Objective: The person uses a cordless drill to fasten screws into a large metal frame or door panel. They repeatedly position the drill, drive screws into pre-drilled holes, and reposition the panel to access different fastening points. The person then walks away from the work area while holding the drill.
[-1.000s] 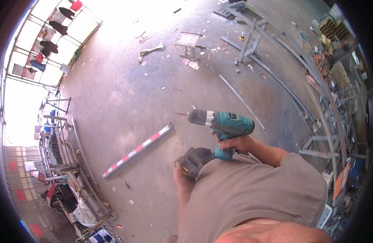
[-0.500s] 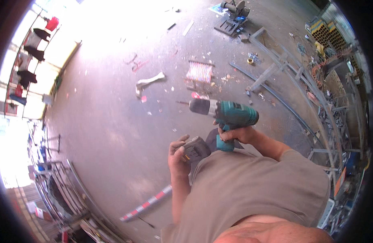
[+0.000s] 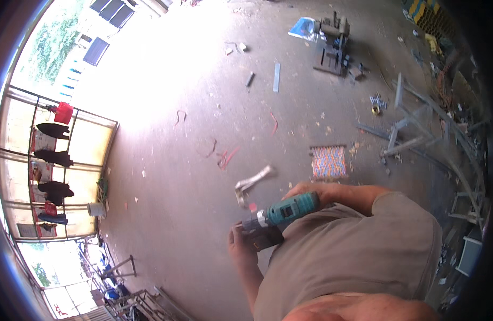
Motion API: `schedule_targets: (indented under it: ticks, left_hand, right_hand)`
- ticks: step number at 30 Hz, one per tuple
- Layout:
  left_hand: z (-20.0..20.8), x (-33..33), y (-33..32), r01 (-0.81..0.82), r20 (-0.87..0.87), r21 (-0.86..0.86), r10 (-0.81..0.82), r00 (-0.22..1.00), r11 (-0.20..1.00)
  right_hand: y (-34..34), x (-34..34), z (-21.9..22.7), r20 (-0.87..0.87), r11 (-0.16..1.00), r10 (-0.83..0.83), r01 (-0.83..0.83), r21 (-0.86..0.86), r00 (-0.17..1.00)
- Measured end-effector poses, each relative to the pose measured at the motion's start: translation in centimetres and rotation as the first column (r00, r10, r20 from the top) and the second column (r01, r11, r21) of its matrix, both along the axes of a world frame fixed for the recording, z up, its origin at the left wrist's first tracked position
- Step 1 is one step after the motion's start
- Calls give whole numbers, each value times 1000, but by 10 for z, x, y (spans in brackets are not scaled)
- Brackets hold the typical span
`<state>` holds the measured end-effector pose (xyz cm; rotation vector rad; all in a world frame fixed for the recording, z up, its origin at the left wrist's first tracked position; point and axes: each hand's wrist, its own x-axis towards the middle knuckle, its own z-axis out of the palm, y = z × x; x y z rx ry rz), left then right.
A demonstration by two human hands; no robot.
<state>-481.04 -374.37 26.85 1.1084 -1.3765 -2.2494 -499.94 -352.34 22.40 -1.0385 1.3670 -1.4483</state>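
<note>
A teal and black cordless drill (image 3: pixel 289 209) is held in front of my body, its black chuck end pointing left and slightly down. My right hand (image 3: pixel 314 189) is closed on it, though the drill's body hides most of those fingers. Below the chuck, my left hand (image 3: pixel 239 242) grips a dark battery pack (image 3: pixel 268 239). The pack lies close under the drill; whether the two touch I cannot tell. The bit's tip is hidden near my left fingers.
On the floor ahead lie a white bent piece (image 3: pixel 253 183), a striped woven mat (image 3: pixel 329 162) and red strips (image 3: pixel 226 158). A cut-off saw (image 3: pixel 334 43) stands at the far right. Metal frames (image 3: pixel 418 131) line the right side. Clothes (image 3: pixel 55 190) hang on the left.
The drill has turned so its chuck points lower left, and it has come closer to the battery pack. My right hand has moved up behind it. The view has swung left.
</note>
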Motion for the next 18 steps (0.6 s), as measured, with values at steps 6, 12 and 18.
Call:
schedule_targets:
  ticks: [6, 12, 18]
  left_hand:
    - [-25, -189, -177, 19, -55, 141, -11, 998, 990]
    - [-48, -411, -384, 327, -86, 138, -318, 944, 935]
    - [-12, -631, -539, 568, -68, 92, -563, 823, 818]
  right_hand:
    - [-161, -200, 4, -239, 995, 19, 5, 100, 971]
    - [-317, -381, 17, -145, 942, -95, 137, 308, 985]
    - [-440, -552, 52, 27, 828, -301, 247, 503, 953]
